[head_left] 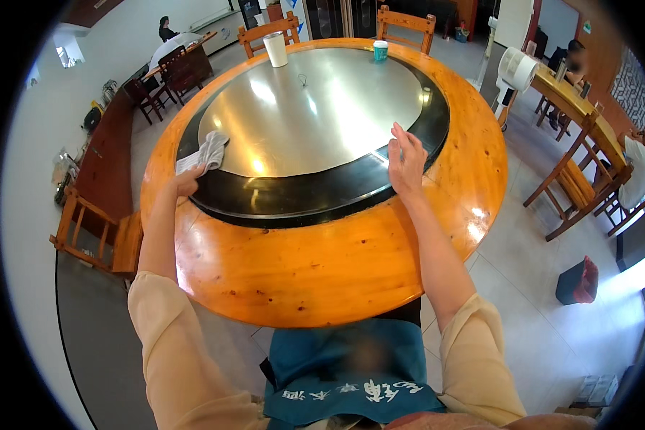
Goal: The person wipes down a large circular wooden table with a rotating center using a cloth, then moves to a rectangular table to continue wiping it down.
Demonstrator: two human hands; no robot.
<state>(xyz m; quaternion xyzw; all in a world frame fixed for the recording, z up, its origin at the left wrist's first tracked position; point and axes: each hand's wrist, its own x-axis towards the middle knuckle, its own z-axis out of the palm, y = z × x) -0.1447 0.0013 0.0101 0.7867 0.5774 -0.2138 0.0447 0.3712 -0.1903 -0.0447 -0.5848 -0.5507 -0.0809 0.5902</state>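
Note:
My left hand (188, 180) grips a pale grey-white cloth (211, 152), whose bunched end lies over the left edge of the round metal plate (322, 107). That shiny plate sits inside a wide black ring (279, 197) on a round wooden table (301, 265). Over the right side of the ring, my right hand (407, 161) is raised with its fingers stretched out and nothing in them. Toward the far rim of the metal stand a white cup (275, 50) on the left and a small teal cup with a white lid (380, 51) on the right.
Two wooden chairs (406, 30) stand behind the table, another chair (100, 233) at its left. A white fan (516, 69) is close to its right rim. Farther right are a wooden chair (580, 179), a bin with a red liner (579, 279) and seated people. Another person is far left.

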